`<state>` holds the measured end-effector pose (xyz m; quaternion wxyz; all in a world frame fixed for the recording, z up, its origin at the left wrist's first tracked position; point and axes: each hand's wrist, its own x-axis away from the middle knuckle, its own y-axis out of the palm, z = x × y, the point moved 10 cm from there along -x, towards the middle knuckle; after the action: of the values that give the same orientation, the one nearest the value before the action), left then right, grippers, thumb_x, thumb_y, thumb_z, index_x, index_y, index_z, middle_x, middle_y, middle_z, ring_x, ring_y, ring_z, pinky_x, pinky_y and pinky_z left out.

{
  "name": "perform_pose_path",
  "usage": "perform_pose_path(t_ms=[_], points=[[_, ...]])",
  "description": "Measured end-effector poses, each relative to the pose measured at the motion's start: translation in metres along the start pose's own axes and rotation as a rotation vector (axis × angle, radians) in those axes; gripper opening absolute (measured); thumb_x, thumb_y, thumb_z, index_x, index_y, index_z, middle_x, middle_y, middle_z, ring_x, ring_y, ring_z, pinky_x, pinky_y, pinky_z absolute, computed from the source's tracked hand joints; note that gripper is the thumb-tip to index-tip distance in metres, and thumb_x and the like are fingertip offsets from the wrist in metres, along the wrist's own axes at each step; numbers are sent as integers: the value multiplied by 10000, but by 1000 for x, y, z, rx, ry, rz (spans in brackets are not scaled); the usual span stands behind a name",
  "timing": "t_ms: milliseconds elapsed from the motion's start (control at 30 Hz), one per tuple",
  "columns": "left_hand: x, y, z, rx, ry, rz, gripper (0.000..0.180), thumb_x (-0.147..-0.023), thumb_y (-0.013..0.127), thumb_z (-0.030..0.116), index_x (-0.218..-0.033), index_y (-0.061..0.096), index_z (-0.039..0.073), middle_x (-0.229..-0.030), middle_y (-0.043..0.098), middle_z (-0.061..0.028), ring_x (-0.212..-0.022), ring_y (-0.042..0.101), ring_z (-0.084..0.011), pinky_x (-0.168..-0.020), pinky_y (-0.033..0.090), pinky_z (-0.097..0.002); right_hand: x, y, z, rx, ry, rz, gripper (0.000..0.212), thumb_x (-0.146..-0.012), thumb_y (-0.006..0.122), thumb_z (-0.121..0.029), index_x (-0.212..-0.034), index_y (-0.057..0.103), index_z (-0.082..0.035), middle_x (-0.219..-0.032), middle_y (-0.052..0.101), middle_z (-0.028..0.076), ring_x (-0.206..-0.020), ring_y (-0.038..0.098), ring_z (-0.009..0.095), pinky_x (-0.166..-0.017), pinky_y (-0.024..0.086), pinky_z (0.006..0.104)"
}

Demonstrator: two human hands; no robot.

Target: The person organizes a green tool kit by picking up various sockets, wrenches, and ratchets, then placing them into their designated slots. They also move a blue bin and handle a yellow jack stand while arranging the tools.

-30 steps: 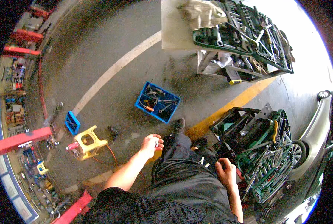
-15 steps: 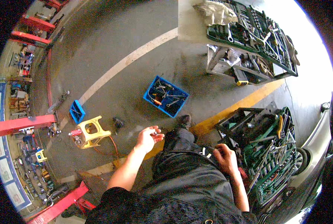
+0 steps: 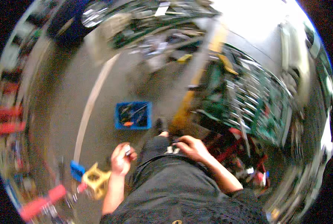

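"Grey floor (image 3: 112, 89), white stripe (image 3: 88, 108), yellow stripe (image 3: 182, 112), blue crate (image 3: 133, 127); green tool tray (image 3: 263, 130) right. Anything held?"

"Left hand (image 3: 121, 162) grips small pale piece (image 3: 127, 150) above floor. Right hand (image 3: 193, 148) apart; too blurred to tell."

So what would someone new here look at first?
Probably the bright blue crate on the floor ahead, with something orange inside. Then the yellow stool at lower left, and the silvery tools spread at the right. Nearer, the left hand holds something small and pale, too blurred to name.
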<state>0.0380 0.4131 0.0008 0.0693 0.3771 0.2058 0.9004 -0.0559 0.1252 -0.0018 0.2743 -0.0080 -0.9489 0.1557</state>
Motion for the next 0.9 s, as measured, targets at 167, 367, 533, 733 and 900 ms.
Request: perform_pose_path(t_ms=[167, 367, 533, 733, 900], points=[[-3, 25, -14, -323, -39, -65, 140, -993, 508, 255, -996, 520, 115, -728, 529, -38, -584, 504, -157, -507, 425, -295, 28, -15, 16, -136, -86, 164, 379, -902, 563, -399, -1067, 620, -62, -947, 690, 181, -884, 666, 366, -789, 523, 430], [-30, 102, -26, -725, -109, -307, 108, -973, 560, 168, -997, 514, 73, -752, 583, -60, -599, 565, -145, -512, 493, -271, 82, -25, 48, -327, 11, 423, 397, -896, 575, -395, -1101, 600, -57, -927, 695, 176, -849, 678, 348, -771, 531, 421], [-24, 201, -70, -996, -156, -769, 73, -939, 567, 63, -975, 506, 47, -781, 629, -78, -673, 614, -151, -625, 524, -279, 133, -4, 66, -501, 32, 636, 365, -896, 624, -342, -1101, 582, -42, -887, 701, 146, -807, 684, 261, -738, 533, 366], [36, 243, -149, -1203, -261, -1067, 105, -883, 626, 29, -927, 530, 33, -812, 667, -90, -727, 644, -150, -666, 524, -275, 177, 44, 72, -505, 90, 820, 398, -866, 682, -344, -1122, 577, -58, -869, 672, 128, -747, 651, 242, -691, 518, 352], [81, 206, -198, -1229, -451, -1231, 114, -895, 638, 52, -913, 527, 32, -838, 667, -85, -766, 632, -135, -689, 503, -256, 203, 79, 67, -631, 118, 786, 594, -837, 714, -356, -1298, 443, -98, -886, 627, 109, -760, 615, 182, -699, 501, 317]])
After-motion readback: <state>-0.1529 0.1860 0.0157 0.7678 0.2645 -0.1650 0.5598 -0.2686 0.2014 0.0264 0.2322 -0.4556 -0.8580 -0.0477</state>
